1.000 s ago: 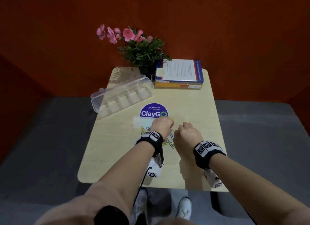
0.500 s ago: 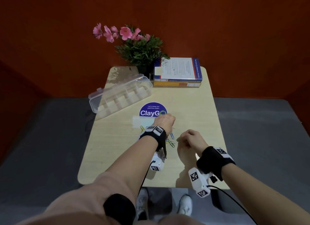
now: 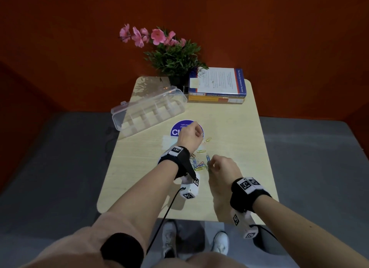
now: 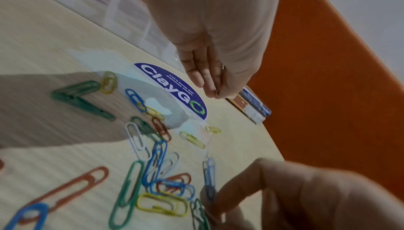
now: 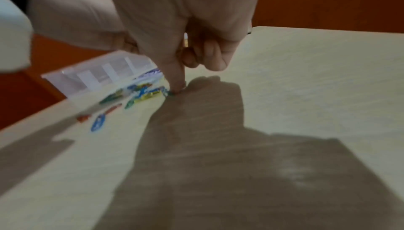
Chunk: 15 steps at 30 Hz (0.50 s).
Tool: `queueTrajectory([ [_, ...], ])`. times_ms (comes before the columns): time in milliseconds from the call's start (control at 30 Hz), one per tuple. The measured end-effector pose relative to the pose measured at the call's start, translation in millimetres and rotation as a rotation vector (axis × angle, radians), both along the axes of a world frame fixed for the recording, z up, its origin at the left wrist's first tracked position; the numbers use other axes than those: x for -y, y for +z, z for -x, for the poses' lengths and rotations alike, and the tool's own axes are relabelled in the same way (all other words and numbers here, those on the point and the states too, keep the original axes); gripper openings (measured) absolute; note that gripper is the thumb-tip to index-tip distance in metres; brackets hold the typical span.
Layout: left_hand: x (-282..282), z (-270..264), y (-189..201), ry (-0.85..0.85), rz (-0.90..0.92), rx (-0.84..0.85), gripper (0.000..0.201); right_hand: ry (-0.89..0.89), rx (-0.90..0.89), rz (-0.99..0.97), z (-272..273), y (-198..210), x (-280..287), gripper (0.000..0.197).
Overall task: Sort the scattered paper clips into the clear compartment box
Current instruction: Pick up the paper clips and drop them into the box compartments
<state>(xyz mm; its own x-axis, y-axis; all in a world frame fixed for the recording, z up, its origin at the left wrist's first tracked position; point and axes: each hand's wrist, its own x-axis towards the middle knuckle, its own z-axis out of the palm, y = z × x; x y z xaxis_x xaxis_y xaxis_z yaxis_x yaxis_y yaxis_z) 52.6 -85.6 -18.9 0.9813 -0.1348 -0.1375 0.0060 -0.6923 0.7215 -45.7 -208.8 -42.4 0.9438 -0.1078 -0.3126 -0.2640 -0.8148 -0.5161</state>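
The left hand [image 3: 189, 135] covers the right half of the round blue ClayGo sticker [image 3: 176, 128] in the head view, and whether its curled fingers hold anything cannot be told. The left wristband [image 3: 175, 160] hides part of the paper clip pile [image 3: 197, 164]. The right wrist view is smeared — the clips [image 5: 140, 95] are mere colour streaks, and what the right hand's fingertip [image 5: 178, 85] touches is unclear. The compartment box [image 4: 113, 7] is blurred and cut off by the frame's top edge.
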Motion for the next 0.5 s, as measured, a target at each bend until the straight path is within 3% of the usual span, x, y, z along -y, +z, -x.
queueTrajectory([
  [100,-17.1,2.3,1.6,0.093,0.116,-0.027,0.038,0.079,0.002,0.044,-3.0,0.5,-1.1,0.014],
  [233,-44.0,12.2,-0.2,0.248,0.391,-0.300,0.028,0.222,-0.098,0.157,-12.6,4.5,-4.7,0.010],
  [333,-57.1,21.5,0.0,0.420,0.603,-0.467,0.022,0.259,-0.250,0.175,-21.0,7.1,-5.8,0.025],
  [400,-65.3,28.2,-1.5,0.507,0.662,-0.544,0.025,0.253,-0.317,0.151,-24.7,10.9,-5.0,0.022],
  [500,-73.9,38.9,-8.7,0.501,0.641,-0.605,0.025,0.236,-0.381,0.131,-26.5,13.0,-4.9,0.021],
])
